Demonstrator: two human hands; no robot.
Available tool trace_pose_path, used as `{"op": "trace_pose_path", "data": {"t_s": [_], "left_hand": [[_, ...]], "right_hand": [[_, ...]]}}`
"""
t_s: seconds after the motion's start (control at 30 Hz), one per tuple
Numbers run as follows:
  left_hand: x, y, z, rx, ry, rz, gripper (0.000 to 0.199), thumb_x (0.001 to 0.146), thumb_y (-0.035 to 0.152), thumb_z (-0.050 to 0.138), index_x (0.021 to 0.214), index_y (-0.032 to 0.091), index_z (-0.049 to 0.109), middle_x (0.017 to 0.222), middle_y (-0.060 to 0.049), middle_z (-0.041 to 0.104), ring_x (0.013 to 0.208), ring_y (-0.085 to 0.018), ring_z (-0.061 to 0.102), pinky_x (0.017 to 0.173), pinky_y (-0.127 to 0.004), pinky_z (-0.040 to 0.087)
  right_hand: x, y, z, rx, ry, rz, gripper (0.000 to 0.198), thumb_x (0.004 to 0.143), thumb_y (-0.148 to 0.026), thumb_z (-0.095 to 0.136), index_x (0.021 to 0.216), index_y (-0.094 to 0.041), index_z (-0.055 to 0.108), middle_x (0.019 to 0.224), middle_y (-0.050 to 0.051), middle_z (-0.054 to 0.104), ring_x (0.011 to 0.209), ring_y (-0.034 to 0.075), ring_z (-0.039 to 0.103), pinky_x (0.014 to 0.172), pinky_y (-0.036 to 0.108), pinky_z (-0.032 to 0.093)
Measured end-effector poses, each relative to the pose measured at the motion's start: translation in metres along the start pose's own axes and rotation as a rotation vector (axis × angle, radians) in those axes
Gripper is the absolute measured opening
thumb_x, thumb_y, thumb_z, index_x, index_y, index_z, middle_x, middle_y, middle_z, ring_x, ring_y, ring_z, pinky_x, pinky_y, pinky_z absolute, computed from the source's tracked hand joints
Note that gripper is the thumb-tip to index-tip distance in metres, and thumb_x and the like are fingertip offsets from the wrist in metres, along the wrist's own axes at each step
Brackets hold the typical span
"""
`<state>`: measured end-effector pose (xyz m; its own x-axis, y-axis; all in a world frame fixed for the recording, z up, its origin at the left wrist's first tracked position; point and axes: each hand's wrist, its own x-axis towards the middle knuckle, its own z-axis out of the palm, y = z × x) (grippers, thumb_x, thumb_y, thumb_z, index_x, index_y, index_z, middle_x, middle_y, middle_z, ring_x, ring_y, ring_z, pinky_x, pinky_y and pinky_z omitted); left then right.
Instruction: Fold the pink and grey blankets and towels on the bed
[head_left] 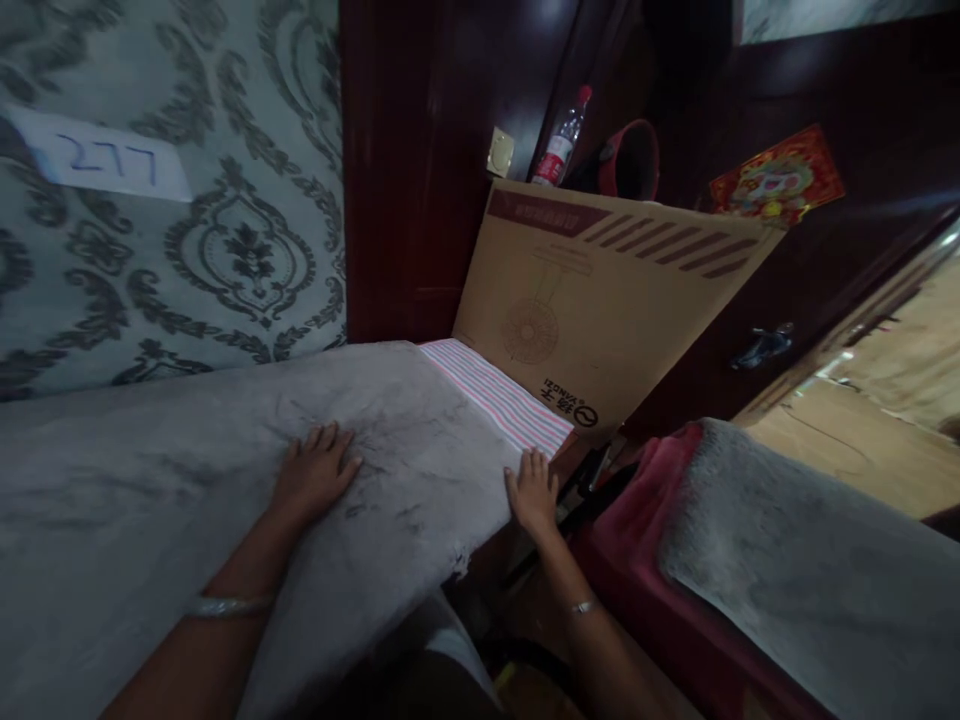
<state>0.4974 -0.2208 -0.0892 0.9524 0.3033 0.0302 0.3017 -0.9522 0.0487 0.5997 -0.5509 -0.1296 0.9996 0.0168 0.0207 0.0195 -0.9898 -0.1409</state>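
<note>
A grey cloth cover (420,480) with dark marks lies over a long flat surface in front of me. My left hand (315,475) rests palm down on it, fingers spread, holding nothing. At the cover's right edge, my right hand (534,490) lies with its fingers stretched out, its fingertips beside the near corner of a striped cloth (502,395). That cloth has pink, white and blue-grey stripes and lies flat at the far end. Whether my right fingertips touch it, I cannot tell.
Behind the striped cloth leans a large cardboard box (600,310); a plastic bottle (559,140) stands behind its top edge. To the right is a red seat (630,530) with a grey fleecy cover (810,570). A door handle (761,345) and patterned wall (247,250) border the space.
</note>
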Motion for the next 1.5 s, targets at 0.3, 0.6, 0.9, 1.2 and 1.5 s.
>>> {"op": "trace_pose_path", "data": {"t_s": [0.3, 0.6, 0.9, 1.2, 1.5], "left_hand": [[-0.007, -0.005, 0.006, -0.108, 0.079, 0.048, 0.058, 0.095, 0.041, 0.038, 0.147, 0.017, 0.046, 0.157, -0.012, 0.039, 0.148, -0.032, 0.030, 0.120, -0.057, 0.024], [-0.009, -0.013, 0.015, -0.350, 0.268, 0.194, 0.036, 0.091, 0.029, 0.046, 0.115, 0.021, 0.071, 0.122, -0.010, 0.071, 0.117, -0.024, 0.063, 0.106, -0.041, 0.046], [-0.008, -0.012, 0.009, -0.223, 0.212, -0.130, 0.059, 0.094, 0.033, 0.041, 0.149, 0.012, 0.041, 0.157, -0.017, 0.038, 0.148, -0.028, 0.032, 0.121, -0.050, 0.026], [0.015, -0.028, 0.007, -0.124, 0.076, -0.351, 0.073, 0.096, 0.054, 0.030, 0.153, 0.010, 0.034, 0.163, -0.020, 0.023, 0.152, -0.032, 0.018, 0.122, -0.058, 0.014], [-0.030, -0.048, 0.008, -0.073, 0.049, -0.496, 0.077, 0.093, 0.065, 0.027, 0.155, 0.020, 0.033, 0.164, -0.018, 0.022, 0.153, -0.034, 0.016, 0.120, -0.064, 0.007]], "right_hand": [[0.027, -0.108, -0.028, 0.082, 0.088, -0.514, 0.061, 0.100, -0.034, 0.035, 0.159, -0.020, 0.026, 0.168, 0.009, 0.011, 0.154, 0.028, 0.005, 0.120, 0.050, 0.017], [0.051, -0.218, -0.007, 0.050, -0.170, -0.885, 0.058, 0.104, -0.048, 0.028, 0.158, -0.029, 0.025, 0.167, 0.005, 0.016, 0.153, 0.025, 0.013, 0.120, 0.050, 0.015], [0.051, -0.213, 0.008, -0.024, -0.181, -0.884, 0.059, 0.103, -0.052, 0.023, 0.159, -0.033, 0.022, 0.168, 0.002, 0.014, 0.154, 0.025, 0.011, 0.120, 0.051, 0.012], [0.047, -0.212, 0.011, -0.051, -0.179, -0.887, 0.059, 0.103, -0.049, 0.024, 0.159, -0.032, 0.022, 0.168, 0.002, 0.015, 0.153, 0.025, 0.013, 0.120, 0.051, 0.015], [0.050, -0.211, 0.018, -0.059, -0.160, -0.894, 0.058, 0.103, -0.048, 0.023, 0.159, -0.031, 0.022, 0.168, 0.002, 0.015, 0.153, 0.025, 0.014, 0.119, 0.050, 0.016]]}}
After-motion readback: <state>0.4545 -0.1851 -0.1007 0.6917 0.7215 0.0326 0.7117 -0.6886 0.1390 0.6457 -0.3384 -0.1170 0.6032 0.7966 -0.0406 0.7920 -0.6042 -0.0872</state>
